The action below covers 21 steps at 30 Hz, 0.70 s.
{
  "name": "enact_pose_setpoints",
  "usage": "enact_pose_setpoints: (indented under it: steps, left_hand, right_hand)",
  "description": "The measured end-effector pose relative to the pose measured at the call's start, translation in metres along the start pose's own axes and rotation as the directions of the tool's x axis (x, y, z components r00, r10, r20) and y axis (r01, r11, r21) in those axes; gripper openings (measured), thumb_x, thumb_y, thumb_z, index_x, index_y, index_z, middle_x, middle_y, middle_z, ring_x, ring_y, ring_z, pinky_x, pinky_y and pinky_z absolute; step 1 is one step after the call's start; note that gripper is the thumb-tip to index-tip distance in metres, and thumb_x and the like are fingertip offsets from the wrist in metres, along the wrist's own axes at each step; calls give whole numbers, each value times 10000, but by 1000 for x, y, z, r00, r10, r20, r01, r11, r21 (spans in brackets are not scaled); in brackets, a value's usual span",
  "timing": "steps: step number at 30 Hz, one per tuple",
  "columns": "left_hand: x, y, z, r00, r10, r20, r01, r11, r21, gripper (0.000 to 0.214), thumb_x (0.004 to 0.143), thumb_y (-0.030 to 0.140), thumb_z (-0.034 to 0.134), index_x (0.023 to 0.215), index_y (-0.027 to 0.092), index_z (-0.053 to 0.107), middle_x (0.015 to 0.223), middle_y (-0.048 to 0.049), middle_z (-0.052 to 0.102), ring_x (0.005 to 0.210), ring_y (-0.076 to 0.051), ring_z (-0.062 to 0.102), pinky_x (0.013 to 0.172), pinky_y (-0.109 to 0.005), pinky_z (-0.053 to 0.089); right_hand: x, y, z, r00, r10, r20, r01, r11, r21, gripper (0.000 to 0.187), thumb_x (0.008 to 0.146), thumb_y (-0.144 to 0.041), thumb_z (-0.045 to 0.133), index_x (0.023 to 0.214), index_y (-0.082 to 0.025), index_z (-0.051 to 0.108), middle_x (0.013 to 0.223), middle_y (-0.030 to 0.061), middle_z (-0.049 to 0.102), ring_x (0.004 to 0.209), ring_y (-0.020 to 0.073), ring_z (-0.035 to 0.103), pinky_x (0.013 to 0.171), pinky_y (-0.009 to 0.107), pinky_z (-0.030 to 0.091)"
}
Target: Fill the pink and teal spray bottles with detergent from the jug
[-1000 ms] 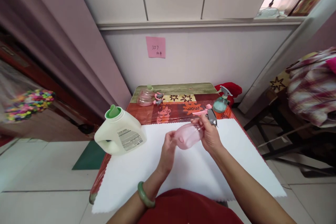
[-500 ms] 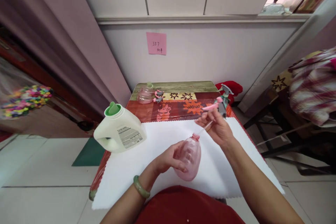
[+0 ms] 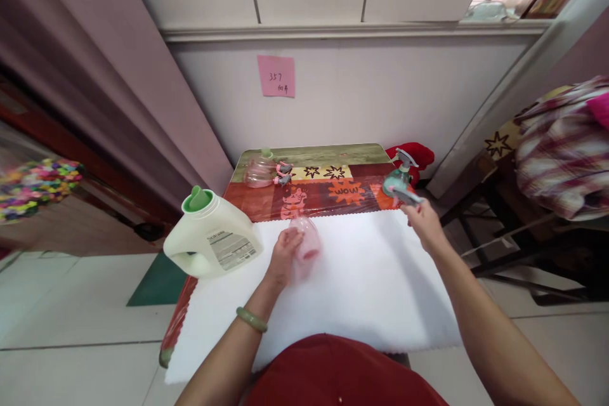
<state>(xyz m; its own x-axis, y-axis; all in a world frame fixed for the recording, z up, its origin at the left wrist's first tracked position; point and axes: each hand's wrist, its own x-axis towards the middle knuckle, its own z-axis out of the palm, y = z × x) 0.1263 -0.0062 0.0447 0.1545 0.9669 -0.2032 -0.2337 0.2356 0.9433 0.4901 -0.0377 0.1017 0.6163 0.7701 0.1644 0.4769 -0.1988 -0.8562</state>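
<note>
My left hand [image 3: 284, 255] is closed round a translucent pink bottle [image 3: 307, 246], blurred by motion, over the white mat [image 3: 366, 279]. At the right, my right hand [image 3: 425, 225] grips a spray nozzle [image 3: 406, 196] with a grey and pink head; its tube cannot be made out. Just behind that nozzle stands a green spray bottle [image 3: 394, 182] with a grey trigger head. A large cream jug [image 3: 228, 235] with a green cap stands left of my left hand. Further back, pink spray bottles [image 3: 261, 172] lie on their sides.
The mat covers the front of a small table with a patterned red cover [image 3: 247, 200]. A red cloth-like item [image 3: 421, 155] is behind its right corner. A pink note [image 3: 276, 76] hangs on the wall, and a plaid cloth [image 3: 561, 152] is at the far right.
The spray nozzle has come away from the pink bottle's mouth and moved right with my right hand. My left hand has carried the bottle left and farther from me.
</note>
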Motion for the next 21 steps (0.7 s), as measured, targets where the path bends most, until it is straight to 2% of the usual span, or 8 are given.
enact_pose_setpoints:
  steps: [1,3,6,9,14,17,21]
  left_hand:
    - [7,-3,4,999,41,-33,-40,998,39,484,750,465,780,1102,219,556,1129,-87,665,1065,-224,630,966,-382,461]
    - [20,-9,13,990,123,-63,-115,986,121,564,675,416,845,1109,221,543,1132,-88,663,1064,-233,632,968,-390,456]
    - [35,-16,29,972,229,-55,-210,949,237,618,613,353,881,1119,233,547,1162,-87,656,1080,-246,630,967,-399,457]
    - [45,-21,42,951,309,-31,-283,903,323,599,624,325,867,1128,249,553,1162,-76,657,1094,-251,627,978,-407,448]
    - [56,-31,49,925,380,-14,-341,847,409,569,667,334,842,1136,262,527,1156,-75,655,1033,-250,645,951,-445,468]
    - [58,-39,48,915,403,-18,-355,825,439,583,653,331,857,1122,265,515,1155,-81,648,1030,-250,647,945,-454,480]
    - [58,-46,50,902,430,-40,-364,807,466,580,652,331,866,1104,263,509,1127,-81,643,1021,-255,652,919,-457,503]
  right_hand:
    - [-4,10,5,997,58,56,-51,992,-117,195,831,-399,589,876,-211,615,598,-49,519,547,158,483,521,268,368]
    - [-12,27,15,989,78,126,-34,947,-319,215,873,-355,480,925,-207,627,670,-5,567,624,195,530,577,294,390]
    - [-20,48,26,981,-77,176,150,880,-450,243,890,-292,460,1018,-180,633,902,82,638,825,239,593,697,328,433]
    - [-27,66,33,963,-177,202,255,837,-484,264,899,-265,509,1118,-184,632,1073,115,640,928,243,608,770,335,454]
    - [-38,90,38,955,-164,246,274,807,-523,432,917,-306,534,1323,-163,564,1181,144,649,1073,284,609,867,374,479]
    - [-44,95,38,953,-159,257,276,803,-528,533,899,-308,542,1404,-144,497,1237,155,650,1120,298,606,935,398,473]
    - [-54,90,38,960,-140,243,255,799,-544,617,877,-289,530,1461,-118,428,1294,182,638,1167,333,603,987,458,462]
